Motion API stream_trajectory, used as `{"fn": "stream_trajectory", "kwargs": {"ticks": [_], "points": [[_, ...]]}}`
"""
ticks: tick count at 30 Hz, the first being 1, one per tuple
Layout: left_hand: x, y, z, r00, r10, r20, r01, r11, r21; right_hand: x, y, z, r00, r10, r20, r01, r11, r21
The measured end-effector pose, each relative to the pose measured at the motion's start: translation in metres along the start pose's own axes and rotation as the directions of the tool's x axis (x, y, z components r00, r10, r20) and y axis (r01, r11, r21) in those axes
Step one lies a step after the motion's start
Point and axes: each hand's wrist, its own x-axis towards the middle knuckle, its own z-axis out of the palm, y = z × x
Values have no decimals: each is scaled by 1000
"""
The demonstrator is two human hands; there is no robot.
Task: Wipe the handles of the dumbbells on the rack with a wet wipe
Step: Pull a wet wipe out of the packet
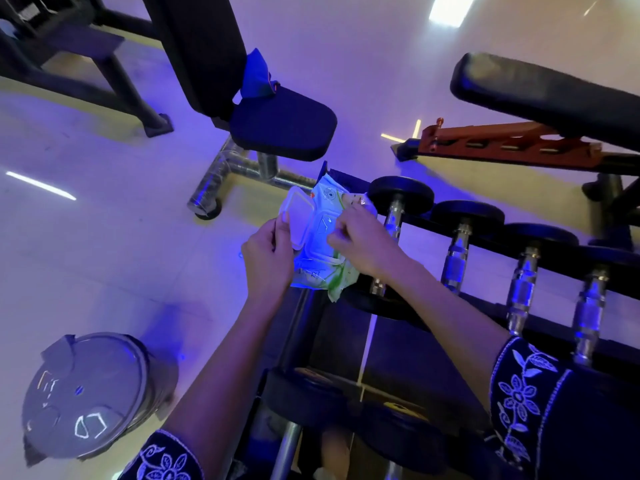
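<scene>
Wet-wipe pack (320,237), lid open: left hand (266,258) grips it, right hand (356,237) pinches at the opening. Dumbbell handles (455,258) unwiped; task barely started.

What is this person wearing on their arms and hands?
No gloves: the left hand and right hand are uncovered, and so are the forearms. The left sleeve and right sleeve are dark cloth, navy-looking in this blue light, embroidered with pale flowers, leaves and curling stems, with a pale edging line.

Dim blue-violet light, glare streaks on floor (104,209), wide-angle edge warp.
</scene>
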Motion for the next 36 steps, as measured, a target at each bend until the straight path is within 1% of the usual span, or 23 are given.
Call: {"fn": "stream_trajectory", "kwargs": {"ticks": [2, 4, 5, 6, 8, 10, 11, 13, 15, 16, 20, 21, 22, 24, 26, 27, 28, 29, 30, 31, 32, 34, 36], "points": [[0, -1, 0, 1000, -12, -3, 12, 1000, -8, -4, 5, -7, 999, 26, -33, -22, 992, 121], [0, -1, 0, 1000, -12, -2, 12, 1000, -12, -6, 7, -9, 998, -11, -54, 17, 992, 121], [0, -1, 0, 1000, -12, -2, 12, 1000, -11, -5, 8, -7, 997, -45, -57, 49, 996, 69], [0, -1, 0, 1000, -13, -3, 13, 1000, -6, -4, 7, -4, 995, -85, -45, 84, 996, -20], [0, -2, 1, 1000, -22, 4, 22, 1000, -6, -2, 2, 3, 990, -144, -4, 140, 968, -206], [0, -2, 0, 999, -29, 18, 30, 999, -13, -3, -3, 8, 984, -176, -19, 161, 935, -315], [0, -1, -1, 999, -29, 25, 30, 999, -14, -3, -3, 9, 981, -189, -34, 166, 923, -346], [0, 0, -2, 999, -32, 31, 32, 999, -14, -1, 0, 9, 977, -213, -31, 188, 917, -352], [-1, 3, -1, 999, -40, 13, 41, 999, -11, 2, 0, 7, 980, -197, -4, 184, 922, -340], [-1, 4, 0, 999, -43, -6, 43, 999, -7, 3, -2, 6, 982, -191, 5, 180, 914, -363], [-3, 8, 1, 998, -30, -46, 31, 999, 15, 6, -8, 10, 972, -211, 99, 231, 818, -527], [-4, 9, 1, 999, -26, -40, 27, 999, 19, 6, -5, 11, 969, -210, 126, 245, 824, -511], [-4, 9, 1, 999, -22, -29, 23, 1000, 17, 6, -1, 8, 973, -194, 126, 230, 871, -435], [-3, 9, 1, 1000, -2, -12, 3, 999, 32, 7, 6, 1, 986, -131, 99, 147, 973, -180], [-3, 10, 2, 1000, 28, -11, -27, 998, 56, 5, 8, -5, 994, -69, 81, 69, 998, 7], [-3, 11, 3, 999, 40, -12, -39, 997, 61, 5, 10, -8, 998, -41, 56, 33, 990, 136], [-4, 11, 4, 999, 52, -13, -51, 996, 68, 4, 10, -12, 1000, 3, 30, -12, 954, 301], [-6, 11, 4, 998, 63, -16, -61, 995, 74, 2, 9, -17, 997, 75, 19, -74, 868, 491], [-8, 11, 5, 998, 66, -21, -64, 995, 76, 0, 11, -20, 990, 138, 32, -128, 781, 612], [-9, 11, 5, 998, 60, -28, -58, 996, 74, -2, 13, -21, 982, 181, 61, -175, 726, 665], [-10, 11, 5, 998, 52, -35, -49, 996, 69, -3, 15, -21, 978, 197, 74, -198, 745, 636], [-11, 13, 7, 998, 39, -50, -35, 997, 67, -7, 18, -15, 982, 182, 49, -183, 856, 484], [-11, 13, 9, 998, 28, -63, -24, 998, 58, -11, 16, -10, 986, 168, -13, -146, 890, 431]]}}
